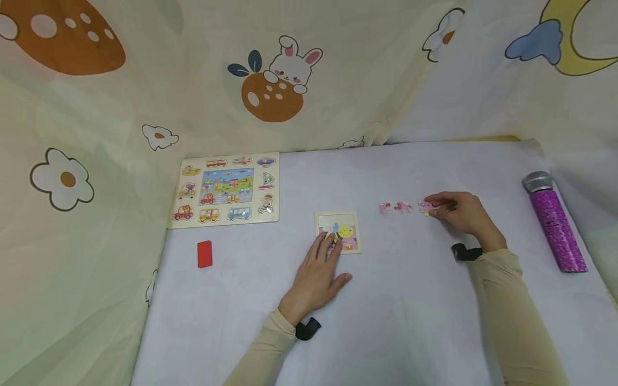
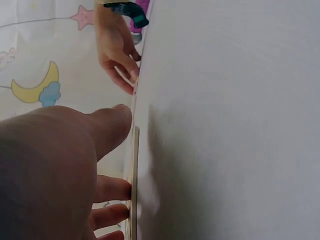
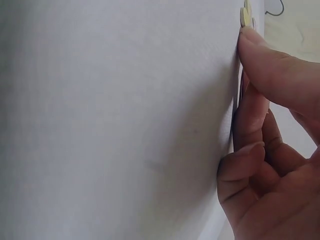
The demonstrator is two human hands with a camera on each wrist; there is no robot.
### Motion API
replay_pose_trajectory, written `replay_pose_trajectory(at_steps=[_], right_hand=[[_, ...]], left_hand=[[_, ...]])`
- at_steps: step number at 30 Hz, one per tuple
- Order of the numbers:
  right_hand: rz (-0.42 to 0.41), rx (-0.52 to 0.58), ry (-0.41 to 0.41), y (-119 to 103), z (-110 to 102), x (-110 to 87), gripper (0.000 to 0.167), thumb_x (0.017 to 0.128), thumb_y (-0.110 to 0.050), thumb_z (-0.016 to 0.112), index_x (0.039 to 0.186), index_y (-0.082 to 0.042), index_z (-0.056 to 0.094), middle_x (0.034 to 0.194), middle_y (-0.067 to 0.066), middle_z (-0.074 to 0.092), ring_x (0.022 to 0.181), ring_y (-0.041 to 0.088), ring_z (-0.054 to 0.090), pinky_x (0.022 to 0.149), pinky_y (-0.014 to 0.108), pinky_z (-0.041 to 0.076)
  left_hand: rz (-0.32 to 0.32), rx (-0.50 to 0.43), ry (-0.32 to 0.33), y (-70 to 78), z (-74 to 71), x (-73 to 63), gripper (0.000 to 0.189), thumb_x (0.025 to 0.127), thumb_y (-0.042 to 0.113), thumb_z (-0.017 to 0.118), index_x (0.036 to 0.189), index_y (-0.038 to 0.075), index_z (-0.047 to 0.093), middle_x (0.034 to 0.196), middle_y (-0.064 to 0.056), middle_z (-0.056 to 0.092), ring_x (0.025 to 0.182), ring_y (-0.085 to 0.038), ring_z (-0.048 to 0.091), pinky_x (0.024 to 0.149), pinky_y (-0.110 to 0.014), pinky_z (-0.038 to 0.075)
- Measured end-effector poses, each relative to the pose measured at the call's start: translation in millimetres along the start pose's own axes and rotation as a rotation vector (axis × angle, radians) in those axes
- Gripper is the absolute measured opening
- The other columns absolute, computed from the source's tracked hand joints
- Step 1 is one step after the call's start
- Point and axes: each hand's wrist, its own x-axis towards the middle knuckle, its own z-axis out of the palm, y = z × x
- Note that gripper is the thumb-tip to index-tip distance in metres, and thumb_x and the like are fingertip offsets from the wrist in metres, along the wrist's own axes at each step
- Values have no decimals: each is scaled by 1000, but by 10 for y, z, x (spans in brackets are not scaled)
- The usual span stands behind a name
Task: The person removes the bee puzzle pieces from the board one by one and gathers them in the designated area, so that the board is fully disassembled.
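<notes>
My left hand (image 1: pixel 313 277) rests with extended fingers on a small square wooden puzzle tray (image 1: pixel 359 233). A yellow round figure (image 1: pixel 345 231) shows on the pieces inside, and the fingers cover its lower left part. In the left wrist view, the fingertips touch the tray's thin edge (image 2: pixel 135 175), thumb apart from it. Farther right, my right hand (image 1: pixel 464 215) pinches a pink and yellow jigsaw piece (image 1: pixel 424 207) between thumb and fingers, close to the table. The right wrist view shows the thumb at the piece's yellow edge (image 3: pixel 244 17). Two pink pieces, one (image 1: pixel 384 208) beside another (image 1: pixel 403 207), lie left of it.
At the back left lies a larger vehicle puzzle board (image 1: pixel 273 201). A red rectangular block (image 1: pixel 205 254) is in front of it. Along the right edge lies a glittery pink cylinder with a silver end (image 1: pixel 555 228). Patterned curtains (image 1: pixel 203 64) enclose the white table (image 1: pixel 396 321).
</notes>
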Motion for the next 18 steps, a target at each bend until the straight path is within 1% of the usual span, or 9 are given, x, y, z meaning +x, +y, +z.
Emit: replay_pose_trajectory(at_steps=[2,4,7,10,13,15,18], right_hand=[[1,0,-3,3,-3,0,35,95,-19,81,128,-11,77,114,16,79,89,9,65,74,17,45],[8,-2,-3,6,-5,3,35,95,-19,82,129,-13,77,115,15,79,88,5,65,74,17,45],[4,-3,-3,3,-6,3,35,95,-20,81,129,-13,77,115,15,79,87,2,63,74,17,45],[-17,3,11,-18,-3,-6,36,94,-19,82,129,-11,76,112,15,79,85,0,61,73,15,45],[-51,27,51,-76,10,-21,34,94,-19,83,126,-10,77,106,14,78,83,-3,60,73,12,43],[-86,40,81,-133,29,-14,33,94,-18,82,125,-8,77,101,14,78,81,-7,59,72,11,42],[-126,61,97,-276,94,2,31,95,-16,81,123,-6,78,98,13,78,82,-5,60,71,11,41]], left_hand=[[7,15,24,13,4,-3,78,104,48,64,163,4,38,170,-17,31,163,-38,18,132,-46,23],[9,29,42,26,10,-5,76,104,47,65,161,3,41,168,-16,34,160,-38,24,131,-46,26],[6,46,62,45,18,-11,75,104,46,66,160,3,43,167,-16,37,157,-37,31,129,-46,29],[-2,71,58,62,29,-18,78,103,48,66,161,3,41,168,-16,37,157,-37,33,129,-45,29],[-8,99,42,82,37,-25,83,103,52,66,163,2,37,170,-16,34,158,-37,31,130,-45,28],[-12,115,39,95,46,-25,85,102,53,65,164,2,36,171,-16,33,159,-37,30,131,-45,27],[-31,117,36,133,65,-31,86,103,53,65,163,0,36,172,-17,31,159,-36,29,131,-44,26]])
